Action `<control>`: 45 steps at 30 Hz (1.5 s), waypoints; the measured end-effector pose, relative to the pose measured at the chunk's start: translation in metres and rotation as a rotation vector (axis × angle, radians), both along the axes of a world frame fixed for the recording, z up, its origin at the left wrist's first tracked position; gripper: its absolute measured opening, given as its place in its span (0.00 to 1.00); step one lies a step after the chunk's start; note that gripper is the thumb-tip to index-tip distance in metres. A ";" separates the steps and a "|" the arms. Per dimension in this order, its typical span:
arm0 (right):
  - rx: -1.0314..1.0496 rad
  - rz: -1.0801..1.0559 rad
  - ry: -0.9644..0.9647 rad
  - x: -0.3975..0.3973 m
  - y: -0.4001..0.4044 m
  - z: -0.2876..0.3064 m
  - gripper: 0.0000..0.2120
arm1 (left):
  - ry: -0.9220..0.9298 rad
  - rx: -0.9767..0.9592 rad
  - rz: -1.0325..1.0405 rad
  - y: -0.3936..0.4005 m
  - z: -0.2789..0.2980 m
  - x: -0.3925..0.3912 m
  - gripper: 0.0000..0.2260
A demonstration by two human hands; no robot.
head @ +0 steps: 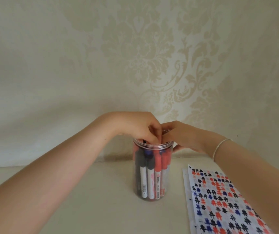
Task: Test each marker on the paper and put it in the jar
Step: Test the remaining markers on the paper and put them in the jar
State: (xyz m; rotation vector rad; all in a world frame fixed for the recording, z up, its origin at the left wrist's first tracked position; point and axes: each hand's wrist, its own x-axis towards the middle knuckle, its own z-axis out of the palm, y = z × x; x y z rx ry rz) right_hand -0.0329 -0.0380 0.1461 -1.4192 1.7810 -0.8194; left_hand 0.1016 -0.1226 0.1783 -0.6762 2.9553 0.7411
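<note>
At tabletop (88, 191) centre, clear jar (152, 173) packed with markers (154, 176). Left hand (135, 127) fingers curled into jar mouth, apparently pinching marker; right hand (184, 137) steadies rim, grip cannot be told. Placing step judged underway. Marked paper (219, 198) lies right. Release needed next.

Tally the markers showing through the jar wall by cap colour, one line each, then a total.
Through the clear jar, counting only clearly visible ones:
Black-capped markers: 2
Blue-capped marker: 1
Red-capped markers: 2
Total: 5
More may stand behind these; the hands cover the mouth, so I cannot tell.
</note>
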 end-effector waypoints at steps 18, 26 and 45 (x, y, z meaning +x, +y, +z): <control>-0.231 -0.154 0.097 0.007 0.001 -0.024 0.13 | -0.433 -0.034 0.057 0.007 0.014 -0.022 0.02; -0.305 -0.222 0.104 0.011 0.006 -0.028 0.14 | -0.401 -0.016 0.099 0.008 0.016 -0.027 0.03; 0.139 -0.481 0.955 -0.188 0.083 -0.125 0.21 | 0.681 0.411 0.247 0.102 -0.130 -0.173 0.08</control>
